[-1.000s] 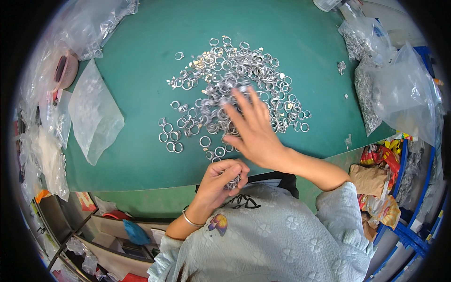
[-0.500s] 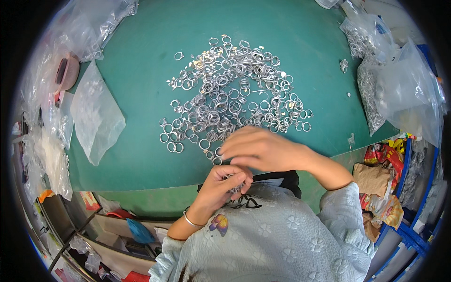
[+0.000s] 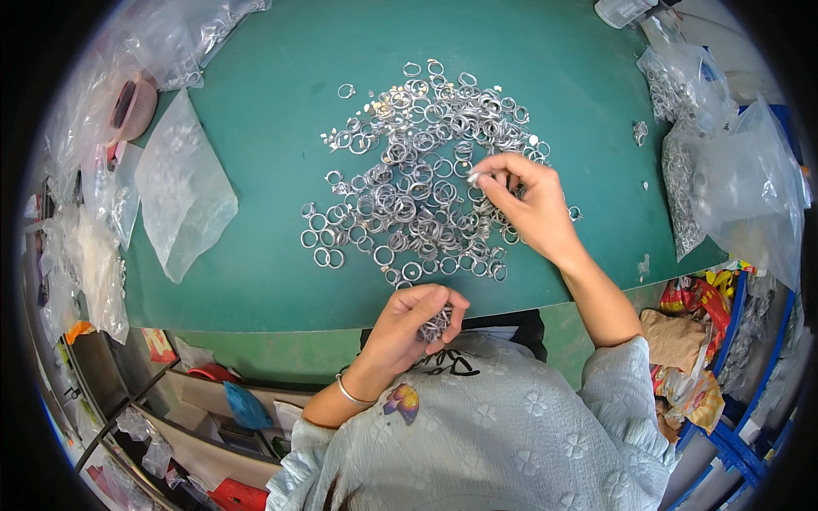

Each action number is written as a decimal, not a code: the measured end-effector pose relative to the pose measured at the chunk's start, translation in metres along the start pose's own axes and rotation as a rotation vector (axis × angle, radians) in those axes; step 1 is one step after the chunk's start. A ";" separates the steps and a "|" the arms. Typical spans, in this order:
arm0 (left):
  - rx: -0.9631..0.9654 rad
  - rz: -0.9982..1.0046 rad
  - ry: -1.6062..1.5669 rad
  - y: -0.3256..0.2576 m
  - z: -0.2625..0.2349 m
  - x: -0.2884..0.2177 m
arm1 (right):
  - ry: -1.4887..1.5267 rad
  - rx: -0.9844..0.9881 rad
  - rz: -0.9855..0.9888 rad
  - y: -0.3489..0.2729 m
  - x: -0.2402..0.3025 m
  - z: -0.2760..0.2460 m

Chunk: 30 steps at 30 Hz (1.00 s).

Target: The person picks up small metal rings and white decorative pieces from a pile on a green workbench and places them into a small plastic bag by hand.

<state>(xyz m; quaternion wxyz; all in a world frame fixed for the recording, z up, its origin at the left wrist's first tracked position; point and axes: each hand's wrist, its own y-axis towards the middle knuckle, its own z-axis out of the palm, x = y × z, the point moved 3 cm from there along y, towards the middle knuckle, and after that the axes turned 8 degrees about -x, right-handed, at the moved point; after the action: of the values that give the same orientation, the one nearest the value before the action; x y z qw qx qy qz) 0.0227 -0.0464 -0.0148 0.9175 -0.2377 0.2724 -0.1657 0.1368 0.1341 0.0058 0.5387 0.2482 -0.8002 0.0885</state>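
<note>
A broad heap of silvery metal rings (image 3: pixel 397 203) is spread over the green tabletop, with small pale bits (image 3: pixel 379 109) mixed in toward its far side. Close to the table's near edge, my left hand (image 3: pixel 409 324) is curled around a clump of rings (image 3: pixel 436 325), which shows between thumb and fingers. Over the right part of the heap is my right hand (image 3: pixel 537 203). Its thumb and forefinger are pinched on a small pale, shiny piece (image 3: pixel 474 178), too small to name. Some rings beneath that hand are hidden.
Clear plastic bags filled with small metal parts (image 3: pixel 679 183) stand along the right edge. A flat plastic bag (image 3: pixel 186 192) lies at left, near a pink container (image 3: pixel 135 111). Small loose pieces (image 3: pixel 640 133) lie right of the heap. Shelving (image 3: pixel 213 409) is below left.
My right hand has moved from beside my left hand out to the right part of the heap, and now pinches a small piece. My left hand still holds its rings.
</note>
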 end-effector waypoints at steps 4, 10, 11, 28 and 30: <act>0.003 0.003 -0.020 0.002 -0.003 0.002 | 0.624 0.102 0.476 -0.015 -0.010 -0.007; 0.012 -0.024 -0.024 0.003 0.003 0.001 | 0.942 0.265 0.729 -0.024 -0.015 -0.010; 0.012 -0.022 -0.031 0.003 0.003 0.001 | 0.876 0.269 0.724 -0.023 -0.014 -0.012; -0.046 -0.058 -0.003 0.007 0.010 0.004 | -0.633 0.162 -0.411 0.014 -0.005 0.010; -0.060 -0.048 -0.008 0.006 0.008 0.004 | -0.580 0.291 -0.377 0.000 0.008 0.009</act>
<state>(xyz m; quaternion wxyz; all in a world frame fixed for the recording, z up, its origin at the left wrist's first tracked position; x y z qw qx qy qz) 0.0316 -0.0402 -0.0136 0.9067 -0.2724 0.2679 -0.1785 0.1276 0.1279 0.0095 0.2555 0.4800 -0.8388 0.0265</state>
